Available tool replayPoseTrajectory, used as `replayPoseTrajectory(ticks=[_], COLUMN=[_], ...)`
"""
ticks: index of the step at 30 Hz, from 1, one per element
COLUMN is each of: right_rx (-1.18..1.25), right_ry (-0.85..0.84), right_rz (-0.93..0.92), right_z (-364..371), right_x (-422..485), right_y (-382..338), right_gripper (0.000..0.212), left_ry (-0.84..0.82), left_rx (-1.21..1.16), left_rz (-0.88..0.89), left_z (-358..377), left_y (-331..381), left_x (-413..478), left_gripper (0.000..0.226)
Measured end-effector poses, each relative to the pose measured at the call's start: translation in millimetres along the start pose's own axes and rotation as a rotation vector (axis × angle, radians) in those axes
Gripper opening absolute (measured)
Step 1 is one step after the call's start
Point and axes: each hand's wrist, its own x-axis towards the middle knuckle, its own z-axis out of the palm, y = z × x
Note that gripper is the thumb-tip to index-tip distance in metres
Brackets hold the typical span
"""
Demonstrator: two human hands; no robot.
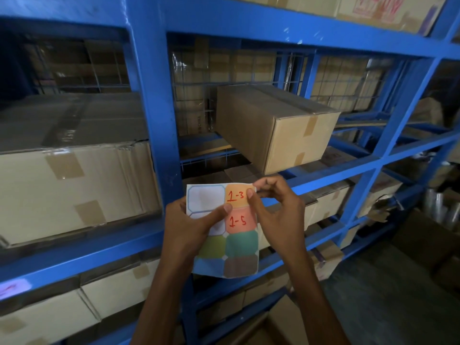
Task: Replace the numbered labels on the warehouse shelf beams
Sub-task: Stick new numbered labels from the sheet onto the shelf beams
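I hold a sheet of coloured stickers in front of the blue shelf rack. My left hand grips its left side, thumb pressed on the middle. My right hand pinches the top right corner of the orange label marked "1-3" in red. Below it sits a pink label marked "1-5". The top left slot of the sheet is blank white. A pale label with red writing sticks on the shelf beam at the far left.
Blue upright post stands just behind the sheet. A cardboard box juts out of the middle bay above my hands. Large taped boxes fill the left bays. More boxes and shiny metal items lie at the right.
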Motion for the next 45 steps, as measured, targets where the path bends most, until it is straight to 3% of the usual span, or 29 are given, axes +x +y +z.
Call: replayPoseTrajectory(ticks=[12,22,27,31,39,45], right_rx=[-0.135,-0.418,-0.457,-0.252,0.453,0.371], right_ry=[-0.029,0.336,0.255,0.177,0.155,0.084], right_rz=[-0.126,-0.464,-0.564,-0.467,0.22,-0.002], right_z=[-2.6,5.6,1.8,-7.1,-26.9,-68.1], right_x=[-3.9,-27.1,-24.0,-23.5,3.2,84.1], right_y=[6.9,16.4,18.6,15.2,-1.9,-9.5], right_gripper=[0.004,0.01,0.01,0.016,0.012,0.026], left_ry=[-0.02,-0.006,-0.036,-0.024,-0.144,-0.137], left_rx=[-0.015,-0.062,-0.044,-0.035,0.003,0.03], left_rz=[-0.046,-0.125,-0.139,-0.135,-0.118,-0.026], left_z=[1.1,4.3,8.0,9.9,17.9,55.4], left_y=[-1.1,-7.3,-8.4,-9.4,3.2,27.0], left_x=[-2.7,4.8,12.1,18.5,38.6,65.3], left_gripper=[0.029,0.03,0.03,0.029,0.032,0.03])
